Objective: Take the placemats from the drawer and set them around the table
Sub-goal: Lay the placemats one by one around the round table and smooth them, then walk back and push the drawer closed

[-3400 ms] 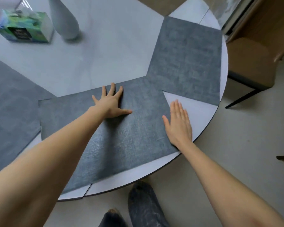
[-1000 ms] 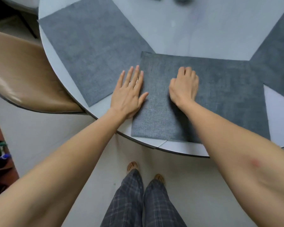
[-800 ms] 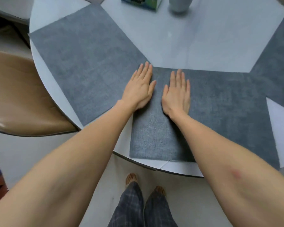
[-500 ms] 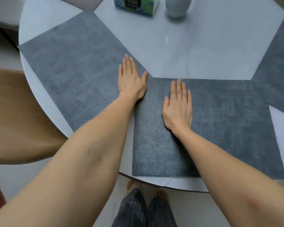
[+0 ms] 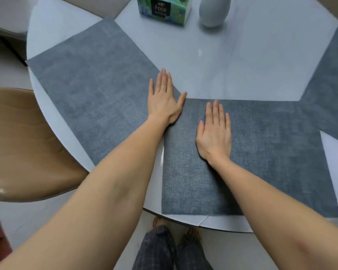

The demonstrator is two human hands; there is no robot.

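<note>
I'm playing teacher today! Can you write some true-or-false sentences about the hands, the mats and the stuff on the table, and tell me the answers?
1. Both hands lie flat with straight fingers. True: the left hand and the right hand are spread open.
2. The right hand rests on the bare table. False: it rests on the near placemat.
3. The left hand rests on the left placemat, its thumb reaching the near one. True.
4. The tissue box sits on a placemat. False: it stands on the bare table.
5. A pale vase stands to the right of the tissue box. True.
6. The chair is on the right side. False: it is at the left.
</note>
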